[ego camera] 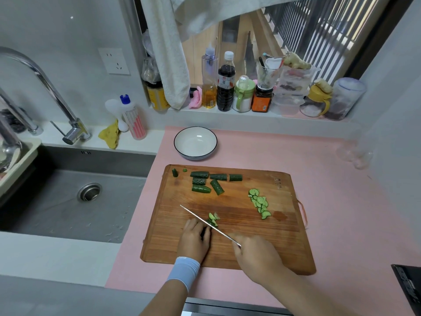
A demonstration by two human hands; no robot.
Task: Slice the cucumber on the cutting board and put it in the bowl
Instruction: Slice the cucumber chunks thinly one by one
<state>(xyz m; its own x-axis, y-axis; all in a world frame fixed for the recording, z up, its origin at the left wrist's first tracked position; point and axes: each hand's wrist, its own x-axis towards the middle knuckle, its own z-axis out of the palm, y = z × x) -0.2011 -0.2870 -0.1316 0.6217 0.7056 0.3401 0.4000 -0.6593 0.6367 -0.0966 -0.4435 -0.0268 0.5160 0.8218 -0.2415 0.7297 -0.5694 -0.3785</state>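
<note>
Cucumber piece (211, 223) on cutting board (170, 236), pinned under curled fingers of my left hand (194, 240). My right hand (255, 254) grips knife (196, 215), blade against piece. Cut slices (259, 204) beyond right hand; chunks (209, 182) and bowl (195, 156) beyond left.

We see soft, even daylight from the window (296, 37), faint shadows, and wide-angle bending toward slightly blurred edges.

sink (57, 213): steel basin | faucet (49, 86): arches above sink's far rim | yellow cloth (110, 135), white bottle (134, 120): ledge behind sink | wall socket (114, 61): above sink | pink mat (330, 201): right of sink | dark sauce bottle (225, 87): sill beyond, right of sink
</note>
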